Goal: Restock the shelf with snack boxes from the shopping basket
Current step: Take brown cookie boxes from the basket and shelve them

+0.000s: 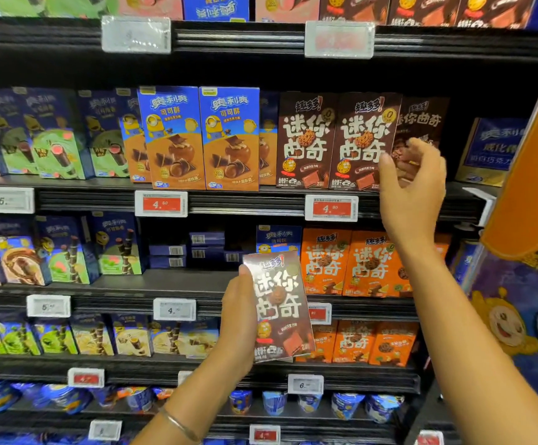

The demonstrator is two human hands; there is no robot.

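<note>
Head view, brown boxes: we count four brown cookie boxes. Two front brown boxes (306, 139) stand side by side at the shelf (245, 203) edge, a set-back brown box (421, 120) stands just to their right, and a held brown box (279, 306) is in the left hand.
Other boxes: two blue Minion boxes (173, 138) face us at the front, left of the brown ones, with more of them partly hidden behind. One tier down we see two full orange cookie boxes (325, 261).
Tags: two red price tags (161, 204) sit on the rail under that row.
Left hand: the left hand (238, 316) grips the held brown box by its left edge, thumb on the front face. The box is upright and tilted slightly, in the air in front of the lower tiers.
Right hand: the right hand (412, 187) is raised to the brown row. Its thumb lies at the right edge of the second front box and its fingers curl in front of the set-back one. We cannot tell whether it grips anything.
Wrist: one thin metal bangle (178, 423) circles the left wrist.
Materials: the boxes are flat rectangular cardboard with a glossy print, and glare washes over the held one. The shelf is dark, with ribbed front rails.
</note>
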